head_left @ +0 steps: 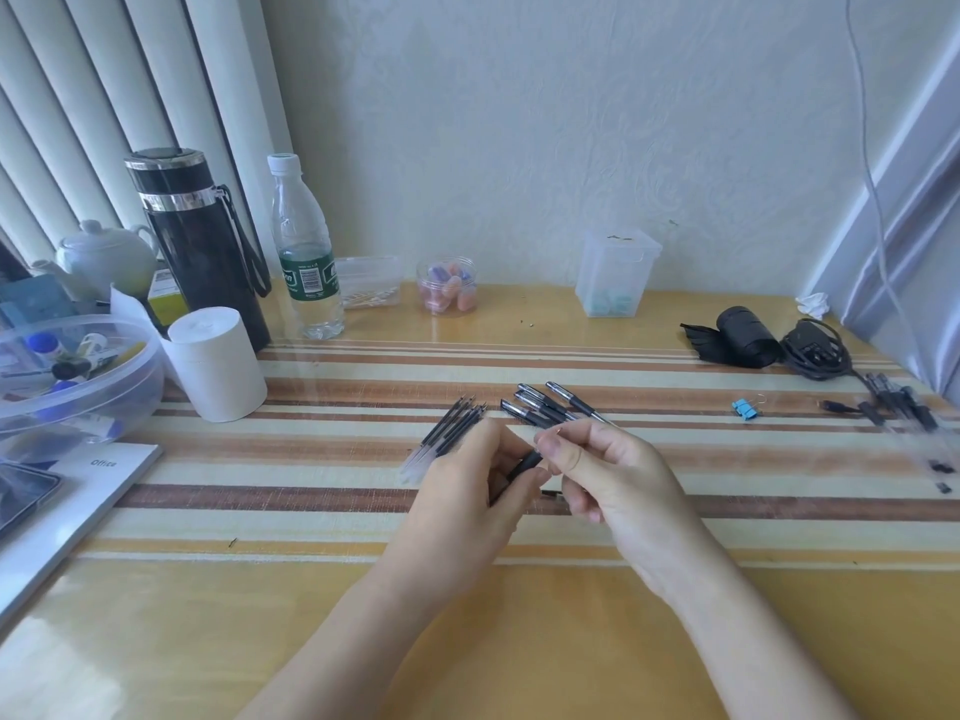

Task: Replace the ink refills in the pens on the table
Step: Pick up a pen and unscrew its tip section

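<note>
The pen (527, 464) being worked on is a slim black one. Only a short stretch of its dark barrel shows, slanting up toward the right in the gap between the two hands, and the rest is hidden under them. The left hand (467, 491) grips the lower part, its fingers (498, 452) curled round the barrel and the thumb pressed along it. The right hand (618, 480) meets the upper end, where its fingers (561, 449) are bunched together and pinch the tip of the barrel. The remaining fingers of that hand are loosely curled below. Whether the pen has been pulled apart at that joint cannot be told. A small dark piece (551, 494) shows just under the right fingers, too little of it to identify. Just beyond the left knuckles lies a bundle of refills (454, 426), thin tubes with dark upper parts and clear lower ends, side by side and fanned slightly. The bundle lies on the striped table (311, 501), and its near end is partly covered by the left hand. Just beyond the right fingertips a cluster of black capped pens (550, 405) lies close together at a slant, apart from both hands. Well off to the right of the right hand sits a blue binder clip (746, 407).
</note>
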